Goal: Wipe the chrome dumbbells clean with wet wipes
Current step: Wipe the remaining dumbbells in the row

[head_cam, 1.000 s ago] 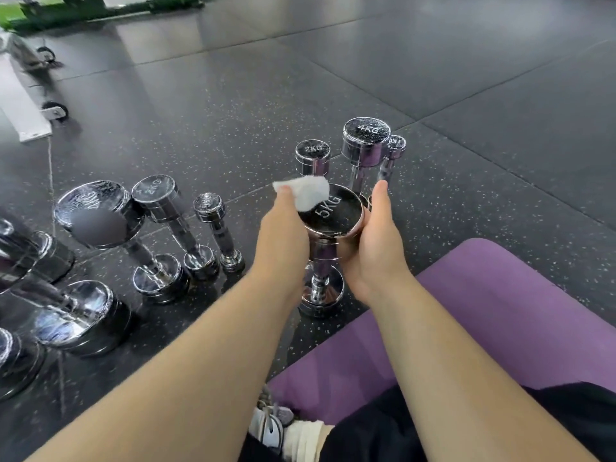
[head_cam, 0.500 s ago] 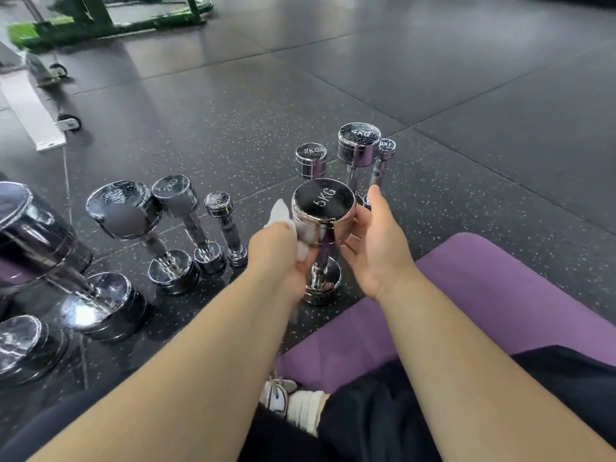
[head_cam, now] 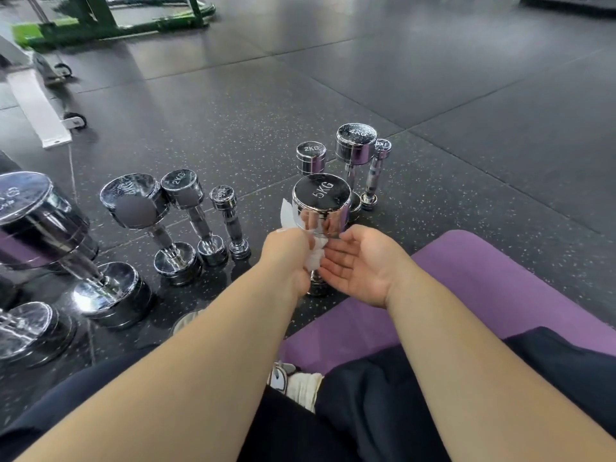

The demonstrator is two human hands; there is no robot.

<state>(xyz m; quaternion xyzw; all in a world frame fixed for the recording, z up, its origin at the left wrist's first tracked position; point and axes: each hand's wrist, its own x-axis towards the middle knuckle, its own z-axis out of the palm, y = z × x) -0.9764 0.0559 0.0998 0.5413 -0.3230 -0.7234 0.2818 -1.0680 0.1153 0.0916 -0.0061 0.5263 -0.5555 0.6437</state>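
head: dumbbells (head_cam: 321, 198) on speckled black floor (head_cam: 466, 78); purple mat (head_cam: 500, 278)

We record a dark rubber floor (head_cam: 450, 81) laid in large tiles, flecked with pale specks on the nearer tiles. A purple mat (head_cam: 493, 281) lies flat on it at lower right. At upper left we note a green metal frame (head_cam: 110, 23) and, near it, a white board (head_cam: 36, 108) fitted with small black wheels (head_cam: 76, 121).
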